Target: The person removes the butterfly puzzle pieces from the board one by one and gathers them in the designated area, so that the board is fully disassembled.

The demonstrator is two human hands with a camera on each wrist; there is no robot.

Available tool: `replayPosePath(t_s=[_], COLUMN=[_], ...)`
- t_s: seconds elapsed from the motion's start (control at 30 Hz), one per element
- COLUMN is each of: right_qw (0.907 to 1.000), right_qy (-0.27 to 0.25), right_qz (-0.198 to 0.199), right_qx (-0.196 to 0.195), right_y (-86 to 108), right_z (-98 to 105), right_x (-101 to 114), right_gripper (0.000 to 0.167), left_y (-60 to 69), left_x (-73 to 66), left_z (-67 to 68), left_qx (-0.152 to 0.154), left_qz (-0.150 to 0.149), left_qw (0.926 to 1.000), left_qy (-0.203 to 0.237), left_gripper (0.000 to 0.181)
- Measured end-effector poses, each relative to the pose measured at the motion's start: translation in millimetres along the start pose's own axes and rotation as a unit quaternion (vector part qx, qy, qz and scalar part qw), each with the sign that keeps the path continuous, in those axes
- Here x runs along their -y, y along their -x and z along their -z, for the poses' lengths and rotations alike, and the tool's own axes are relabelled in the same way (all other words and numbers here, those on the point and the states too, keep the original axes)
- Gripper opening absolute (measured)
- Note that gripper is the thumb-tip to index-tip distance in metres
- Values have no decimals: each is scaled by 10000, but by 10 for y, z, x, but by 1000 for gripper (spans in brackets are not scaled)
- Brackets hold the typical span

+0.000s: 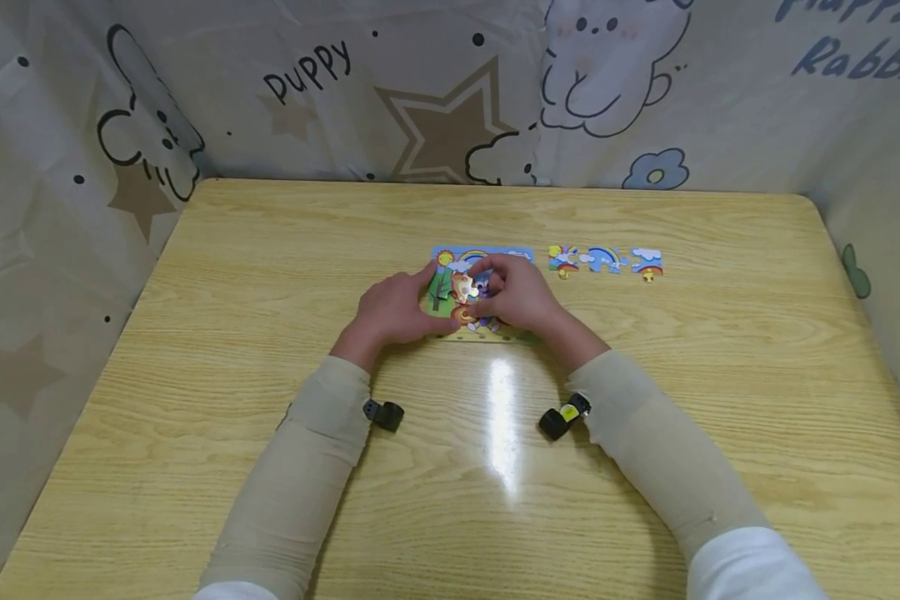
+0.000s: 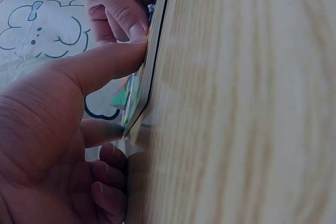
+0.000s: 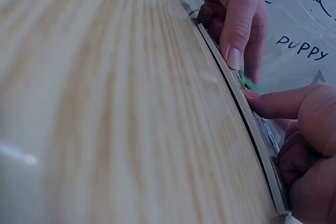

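Observation:
A colourful jigsaw puzzle board lies on the table, showing a sun, a rainbow and cartoon figures. My left hand holds its left side, thumb on the near edge and index finger at the far left. Over the middle, my right hand pinches a puzzle piece between curled thumb and index finger. The piece looks tilted, and a green part of it stands up from the board in the left wrist view. My right fingers cover much of the board's right half.
Right of the board, several loose puzzle pieces lie in a row with sky, rainbow and clouds on them. The wooden table ends at a printed cloth backdrop. A camera sits on each wrist.

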State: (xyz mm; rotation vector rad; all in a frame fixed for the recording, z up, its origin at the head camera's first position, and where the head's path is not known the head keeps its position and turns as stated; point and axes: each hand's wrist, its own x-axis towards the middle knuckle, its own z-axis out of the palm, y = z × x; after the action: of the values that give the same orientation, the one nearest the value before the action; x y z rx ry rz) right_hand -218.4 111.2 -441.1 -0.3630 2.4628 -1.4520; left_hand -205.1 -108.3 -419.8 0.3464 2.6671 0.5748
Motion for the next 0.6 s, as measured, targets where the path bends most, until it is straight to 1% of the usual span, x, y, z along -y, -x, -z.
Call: replayPosePath(t_s=[0.27,0.47,0.6], right_qw=[9986,9979,9977], right_qy=[531,639,672], right_qz=[44,-92,-69], right_qx=[18,-51,-53], right_y=[-13,-18,-8], right_z=[-16,-41,-42], right_x=[25,60,72], right_gripper=[47,44,42], left_y=[13,17,14], left_x=[-16,-15,-10], left_z=[13,11,8], left_qx=[-1,-43,-18], left_qz=[-55,-73,-65], left_qw=[10000,10000,10000], left_qy=[4,39,61], left_gripper=[104,103,103])
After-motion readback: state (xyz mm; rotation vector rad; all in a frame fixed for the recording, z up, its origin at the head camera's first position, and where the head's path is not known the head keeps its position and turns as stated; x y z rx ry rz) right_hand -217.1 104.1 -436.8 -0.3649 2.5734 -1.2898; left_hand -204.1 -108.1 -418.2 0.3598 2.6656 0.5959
